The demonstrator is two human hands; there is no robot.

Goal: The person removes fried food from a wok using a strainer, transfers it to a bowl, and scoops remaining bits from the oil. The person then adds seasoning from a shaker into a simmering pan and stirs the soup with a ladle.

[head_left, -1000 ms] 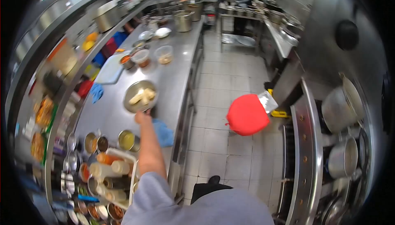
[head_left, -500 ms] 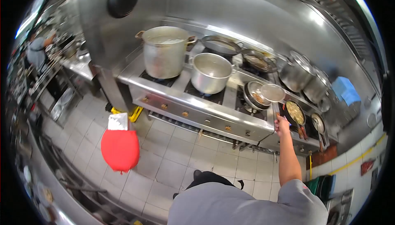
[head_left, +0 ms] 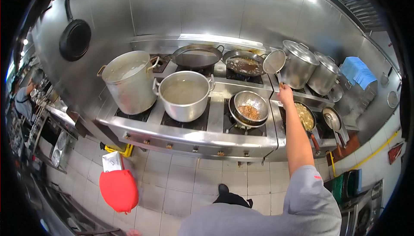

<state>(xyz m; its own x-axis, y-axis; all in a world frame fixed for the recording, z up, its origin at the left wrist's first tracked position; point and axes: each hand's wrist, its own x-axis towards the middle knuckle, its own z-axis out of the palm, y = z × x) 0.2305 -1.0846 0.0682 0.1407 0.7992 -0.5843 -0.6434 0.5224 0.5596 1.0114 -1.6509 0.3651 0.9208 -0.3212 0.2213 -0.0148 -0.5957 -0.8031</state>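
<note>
Metal mesh skimmer point(head_left: 274, 61), glossy metal wall point(head_left: 213, 9), dull metal pot point(head_left: 186, 105), matt black hanging pan point(head_left: 75, 40)

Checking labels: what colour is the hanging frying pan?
Black frying pan; best seen in head view.

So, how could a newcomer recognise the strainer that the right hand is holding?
Find the long steel stove. Over its right half, follow the right hand to the round mesh strainer, seen just left of the larger lidded pot. Unlike the pans on the burners, it is held up by its handle.
</note>
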